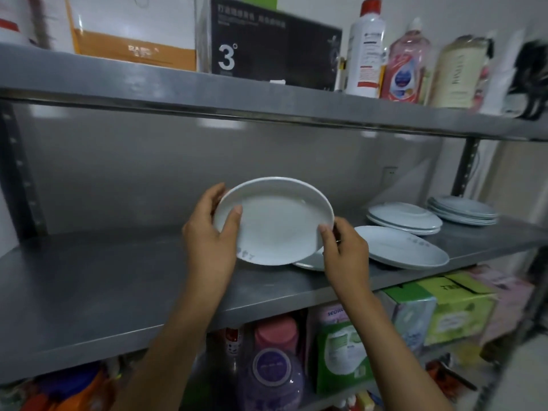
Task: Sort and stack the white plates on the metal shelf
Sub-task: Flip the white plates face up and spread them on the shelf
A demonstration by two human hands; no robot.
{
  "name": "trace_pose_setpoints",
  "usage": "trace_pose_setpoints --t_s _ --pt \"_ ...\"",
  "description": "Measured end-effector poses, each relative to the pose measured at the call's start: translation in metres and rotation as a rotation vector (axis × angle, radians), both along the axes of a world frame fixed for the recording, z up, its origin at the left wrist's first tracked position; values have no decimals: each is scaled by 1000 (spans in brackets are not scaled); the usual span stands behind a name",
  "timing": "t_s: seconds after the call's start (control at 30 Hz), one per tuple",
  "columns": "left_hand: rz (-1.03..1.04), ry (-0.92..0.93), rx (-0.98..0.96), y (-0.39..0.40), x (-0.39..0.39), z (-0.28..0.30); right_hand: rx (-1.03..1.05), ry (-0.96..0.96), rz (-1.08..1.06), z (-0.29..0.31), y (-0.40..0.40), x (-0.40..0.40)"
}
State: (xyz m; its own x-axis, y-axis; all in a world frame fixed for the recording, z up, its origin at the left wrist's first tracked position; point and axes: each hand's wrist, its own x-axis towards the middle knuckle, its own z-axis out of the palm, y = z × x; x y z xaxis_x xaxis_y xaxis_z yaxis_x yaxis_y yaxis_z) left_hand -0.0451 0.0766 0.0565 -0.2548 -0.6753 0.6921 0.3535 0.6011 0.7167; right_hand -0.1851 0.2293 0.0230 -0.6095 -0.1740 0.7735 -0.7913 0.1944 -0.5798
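I hold a white plate (275,223) tilted toward me above the middle metal shelf (103,286). My left hand (212,232) grips its left rim with the thumb on the face. My right hand (344,250) grips its lower right rim. Under the held plate, part of another white plate (310,264) lies flat on the shelf. To the right lies a single large plate (406,247). Behind it sits a small stack of plates (404,218), and a second stack (464,209) stands at the far right.
The upper shelf (267,96) carries a black box (275,46), an orange-and-white box (133,34) and several bottles (406,69). Below are tissue packs (456,310), a pink-capped bottle (275,333) and a purple container (271,378). A shelf post (465,167) stands at the back right.
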Motion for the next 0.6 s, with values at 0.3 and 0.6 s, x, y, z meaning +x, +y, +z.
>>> trace_pose_setpoints --t_s 0.3,0.6 --pt "-327 -410 568 3 -76 -44 -287 -544 -84 -2 9 -35" --pt "-581 -517 826 -6 -119 -51 -439 -738 -31 -7 6 -53"
